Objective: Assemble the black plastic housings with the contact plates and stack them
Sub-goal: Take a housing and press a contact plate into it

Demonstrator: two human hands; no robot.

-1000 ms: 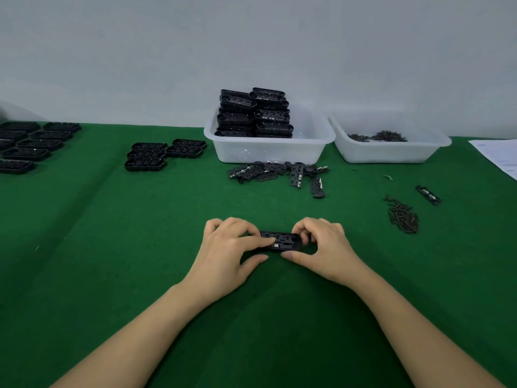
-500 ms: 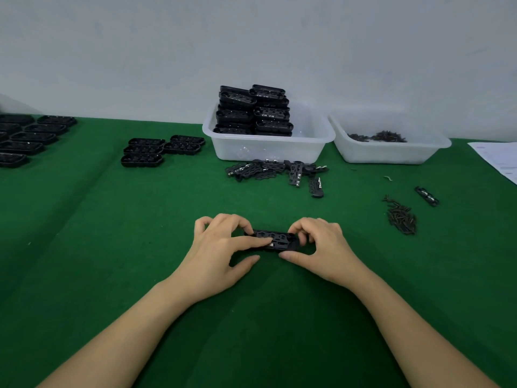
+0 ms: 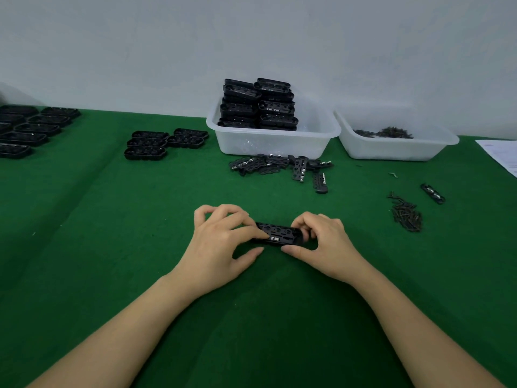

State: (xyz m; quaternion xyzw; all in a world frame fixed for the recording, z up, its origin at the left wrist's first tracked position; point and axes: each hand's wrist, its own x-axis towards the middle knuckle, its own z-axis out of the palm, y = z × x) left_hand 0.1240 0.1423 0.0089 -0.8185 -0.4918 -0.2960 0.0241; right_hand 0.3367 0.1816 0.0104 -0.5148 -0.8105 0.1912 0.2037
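I saw the left hand (image 3: 223,242) and right hand (image 3: 321,242) pinching the black housing (image 3: 279,233) by its two ends. It lay on the green cloth (image 3: 112,247), well in front of the white bin (image 3: 274,138) of stacked housings.

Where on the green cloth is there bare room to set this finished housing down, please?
Bare cloth lies left of the left hand, below the five loose housings. Another patch lies between the right hand and the screw pile. It is crowded before the stacked tub, where contact plates sprawl.

Black housing (image 3: 279,233) with contact plate, flat on table
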